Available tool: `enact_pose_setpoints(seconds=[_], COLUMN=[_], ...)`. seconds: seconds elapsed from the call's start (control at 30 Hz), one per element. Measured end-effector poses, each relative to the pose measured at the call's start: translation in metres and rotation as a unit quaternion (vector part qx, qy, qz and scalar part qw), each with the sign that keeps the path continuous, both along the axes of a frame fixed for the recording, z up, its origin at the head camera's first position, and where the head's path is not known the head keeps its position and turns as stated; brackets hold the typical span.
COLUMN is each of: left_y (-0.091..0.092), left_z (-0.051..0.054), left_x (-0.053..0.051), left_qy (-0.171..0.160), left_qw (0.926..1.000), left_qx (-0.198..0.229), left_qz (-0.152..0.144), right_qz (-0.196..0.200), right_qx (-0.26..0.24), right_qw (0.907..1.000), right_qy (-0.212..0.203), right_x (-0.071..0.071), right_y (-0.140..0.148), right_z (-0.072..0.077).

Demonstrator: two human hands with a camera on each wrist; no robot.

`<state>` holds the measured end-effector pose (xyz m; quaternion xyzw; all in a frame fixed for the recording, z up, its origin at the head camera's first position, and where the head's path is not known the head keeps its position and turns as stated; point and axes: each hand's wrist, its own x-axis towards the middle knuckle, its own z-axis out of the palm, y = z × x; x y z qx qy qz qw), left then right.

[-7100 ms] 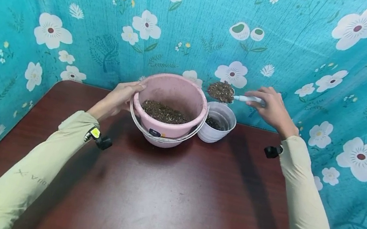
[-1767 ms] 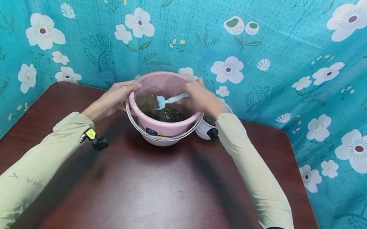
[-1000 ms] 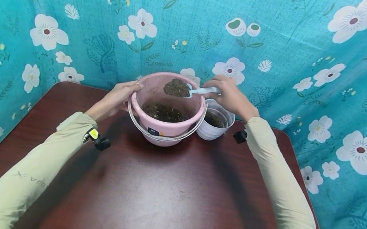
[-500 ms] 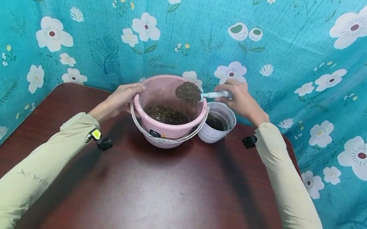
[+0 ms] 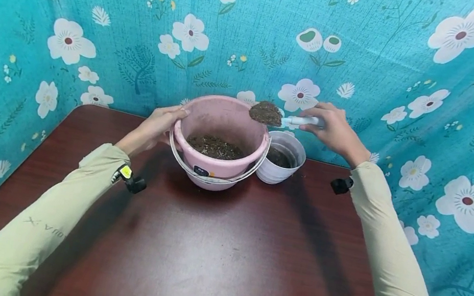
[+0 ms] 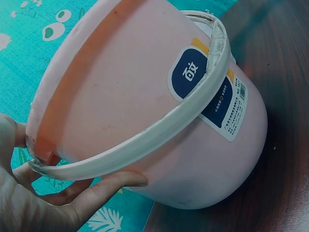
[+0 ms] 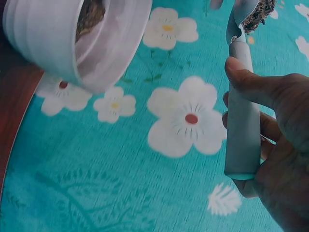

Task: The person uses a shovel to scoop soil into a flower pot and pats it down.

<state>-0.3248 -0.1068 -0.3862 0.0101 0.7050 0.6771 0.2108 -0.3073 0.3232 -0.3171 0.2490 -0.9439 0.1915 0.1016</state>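
Note:
A pink bucket point(image 5: 232, 169) with soil point(image 5: 215, 148) in the bottom stands near the table's back edge. My left hand point(image 5: 154, 127) grips its left rim; in the left wrist view the thumb presses the outer wall below the white bail handle point(image 6: 145, 142). My right hand point(image 5: 336, 131) holds a light blue hand trowel point(image 7: 243, 130) by its handle, fingers wrapped round it. A heap of dark soil point(image 5: 265, 113) hides most of the blade, above the bucket's right rim. Just right of the bucket sits a small white pot point(image 5: 273, 175) with soil inside, lower than the trowel.
A dark red-brown table point(image 5: 200, 261) spreads in front of the containers. Close behind them hangs a teal flowered curtain point(image 5: 255, 32), which also runs along both sides. A few dark crumbs lie near the pot.
The trowel, over the pot earliest, later dug into the bucket's soil, came up heaped and has since moved right to the bucket's rim. The left hand kept its grip; the bucket stayed in place.

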Motion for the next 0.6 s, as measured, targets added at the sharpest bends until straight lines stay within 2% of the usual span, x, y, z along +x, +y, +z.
enact_pose_setpoints(seconds=[0.33,0.6], left_y=[0.001,-0.001], left_z=[-0.001,0.001], left_x=[-0.002,0.000], left_qy=[0.005,0.004], left_qw=[1.0000,1.0000], left_qx=[0.007,0.001], left_qz=[-0.003,-0.001], right_qz=[-0.048,-0.090], right_qx=[-0.030,0.002], right_qw=[0.9982,0.9955], right_qy=[-0.022,0.031], right_x=[0.007,0.012], right_y=[0.038,0.057], right_z=[-0.015,-0.031])
